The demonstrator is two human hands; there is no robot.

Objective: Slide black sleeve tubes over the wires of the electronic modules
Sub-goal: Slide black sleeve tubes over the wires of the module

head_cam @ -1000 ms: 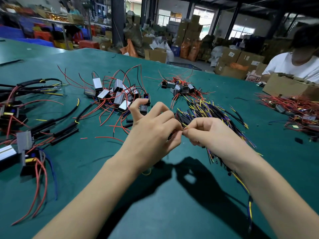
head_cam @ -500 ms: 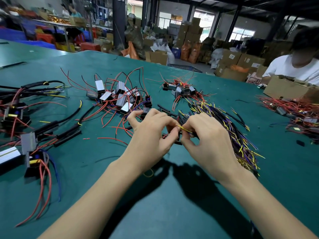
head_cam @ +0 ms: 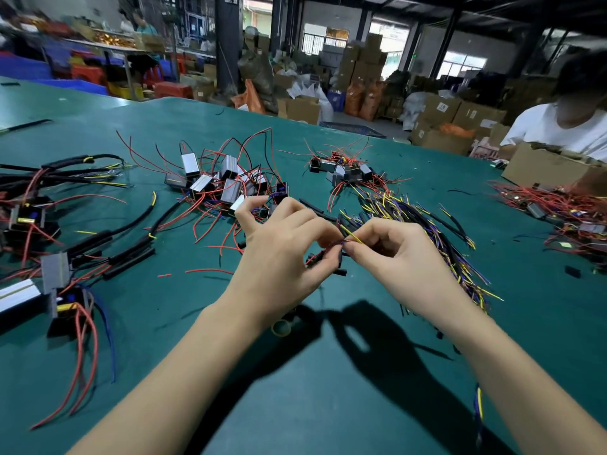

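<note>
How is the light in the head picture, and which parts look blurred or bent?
Head view: light from above throws dark shadows of both hands onto the green table mat; the far table edge bows from wide-angle distortion; the left hand and right hand are fairly sharp; the background shelves smear.

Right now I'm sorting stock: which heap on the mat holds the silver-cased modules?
The heap of modules just beyond the left hand: its boxes have shiny silver cases and red leads. The heap of tubes by the right hand has no cases.
</note>
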